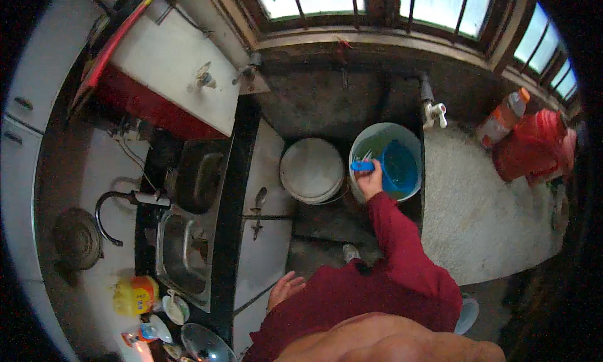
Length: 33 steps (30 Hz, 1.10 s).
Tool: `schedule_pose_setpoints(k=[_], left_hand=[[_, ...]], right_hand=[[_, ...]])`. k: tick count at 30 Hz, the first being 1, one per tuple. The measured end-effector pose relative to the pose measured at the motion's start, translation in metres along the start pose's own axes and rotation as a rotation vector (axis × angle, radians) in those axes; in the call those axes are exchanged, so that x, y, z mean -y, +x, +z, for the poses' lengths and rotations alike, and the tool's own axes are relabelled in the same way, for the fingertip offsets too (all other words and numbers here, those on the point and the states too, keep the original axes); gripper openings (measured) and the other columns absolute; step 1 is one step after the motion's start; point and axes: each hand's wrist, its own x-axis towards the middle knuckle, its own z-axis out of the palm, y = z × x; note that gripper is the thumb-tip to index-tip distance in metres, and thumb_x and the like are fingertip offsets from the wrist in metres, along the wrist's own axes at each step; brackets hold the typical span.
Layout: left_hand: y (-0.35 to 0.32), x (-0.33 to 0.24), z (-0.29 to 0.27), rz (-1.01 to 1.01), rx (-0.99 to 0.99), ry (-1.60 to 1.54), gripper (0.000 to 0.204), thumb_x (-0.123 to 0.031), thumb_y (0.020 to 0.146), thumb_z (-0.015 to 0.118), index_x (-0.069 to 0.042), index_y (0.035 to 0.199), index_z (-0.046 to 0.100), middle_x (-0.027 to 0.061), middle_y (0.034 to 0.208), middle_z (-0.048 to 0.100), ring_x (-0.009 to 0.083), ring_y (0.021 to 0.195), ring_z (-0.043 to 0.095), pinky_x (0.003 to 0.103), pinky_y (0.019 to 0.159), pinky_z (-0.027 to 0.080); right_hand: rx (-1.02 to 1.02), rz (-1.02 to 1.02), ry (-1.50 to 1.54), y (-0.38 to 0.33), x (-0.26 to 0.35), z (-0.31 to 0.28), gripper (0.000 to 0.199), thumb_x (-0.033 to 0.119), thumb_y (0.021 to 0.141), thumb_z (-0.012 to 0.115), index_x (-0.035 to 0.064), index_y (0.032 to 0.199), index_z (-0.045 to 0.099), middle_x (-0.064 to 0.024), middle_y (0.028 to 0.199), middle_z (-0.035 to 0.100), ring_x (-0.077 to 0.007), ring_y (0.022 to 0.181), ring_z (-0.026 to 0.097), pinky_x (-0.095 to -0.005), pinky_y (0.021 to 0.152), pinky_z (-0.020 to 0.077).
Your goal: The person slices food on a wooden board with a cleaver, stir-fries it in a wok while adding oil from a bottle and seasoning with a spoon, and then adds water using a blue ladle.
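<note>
Just right of the right hand's [372, 181] fingers lies the bowl of a blue dipper [401, 164], inside a white bucket [411, 137]; probably the handle [362, 166] is gripped so the hand can be above the water. These fingers are clamped around this handle. The left hand's [286, 289] fingers are slightly apart, holding nothing visible.

A curved faucet [151, 199] stands beside the steel sink [173, 246], red containers [526, 148] beside an orange-capped bottle [502, 121].

Blue round dipper [400, 165], in pale bucket [384, 128]
</note>
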Motion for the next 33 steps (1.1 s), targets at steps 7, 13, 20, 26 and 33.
schedule_pose_setpoints(k=[7,13,20,26,33], left_hand=[[0.006,-0.001,-0.003,-0.016,0.14,-0.077,0.045,-0.017,0.092,0.044,-0.007,0.132,0.028,0.0178,0.123,0.046,0.0273,0.106,0.053,0.041,0.09,0.044],[0.004,0.032,-0.024,0.108,0.196,-0.2,0.041,-0.014,0.093,0.04,-0.009,0.133,0.029,0.017,0.124,0.045,0.0279,0.108,0.052,0.041,0.09,0.044],[0.0,0.029,-0.03,0.097,0.169,-0.14,0.042,-0.018,0.093,0.042,-0.008,0.132,0.03,0.0161,0.124,0.045,0.0275,0.106,0.053,0.04,0.089,0.044],[-0.005,0.008,-0.002,0.121,0.061,-0.02,0.049,-0.023,0.088,0.053,-0.006,0.129,0.034,0.0151,0.116,0.051,0.0266,0.103,0.054,0.04,0.087,0.046],[-0.001,0.004,0.012,0.07,0.058,-0.031,0.052,-0.025,0.086,0.056,-0.006,0.129,0.034,0.0136,0.115,0.051,0.0261,0.101,0.054,0.039,0.086,0.046]], right_hand=[[0.063,0.109,-0.413,-0.021,0.04,-0.041,0.016,0.017,0.087,0.047,0.0045,0.078,0.046,-0.0036,0.068,0.048,-0.0146,0.061,0.047,-0.0309,0.055,0.0441],[-0.193,-0.017,-1.118,-0.073,0.057,-0.001,0.016,0.018,0.088,0.046,0.0042,0.079,0.044,-0.0043,0.062,0.047,-0.0129,0.047,0.042,-0.0284,0.043,0.0391],[-0.074,-0.169,-2.197,-0.035,0.096,-0.035,0.023,0.019,0.081,0.052,-0.0035,0.084,0.05,-0.0166,0.071,0.056,-0.0277,0.057,0.056,-0.0402,0.049,0.0455],[0.12,-0.281,-2.784,-0.019,0.097,-0.04,0.026,0.019,0.078,0.053,-0.0053,0.083,0.057,-0.0256,0.079,0.06,-0.0396,0.075,0.06,-0.0448,0.065,0.0481],[0.111,-0.217,-2.377,-0.053,0.09,-0.012,0.024,0.02,0.081,0.052,-0.0034,0.077,0.054,-0.0172,0.069,0.059,-0.0286,0.061,0.06,-0.0407,0.053,0.0477]])
